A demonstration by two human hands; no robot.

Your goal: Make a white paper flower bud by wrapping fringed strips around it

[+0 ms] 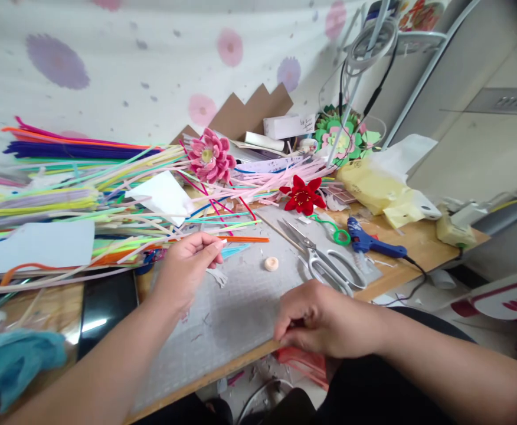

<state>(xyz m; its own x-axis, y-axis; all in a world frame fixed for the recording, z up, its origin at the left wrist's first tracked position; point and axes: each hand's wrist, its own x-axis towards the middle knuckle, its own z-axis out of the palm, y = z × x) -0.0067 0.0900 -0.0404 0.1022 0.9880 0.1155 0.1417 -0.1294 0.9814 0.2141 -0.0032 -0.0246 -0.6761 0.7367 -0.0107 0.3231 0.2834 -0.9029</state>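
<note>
Head view: left hand (190,260) pinched around a half-hidden white bit (224,241), right hand (324,319) curled, contents impossible to tell.

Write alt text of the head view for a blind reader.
The left hand pinches a small white piece above a grey mat; the right hand curls near the table's front edge. On and around the mat lie scissors, a blue glue gun, a red flower and pipe cleaners.
</note>
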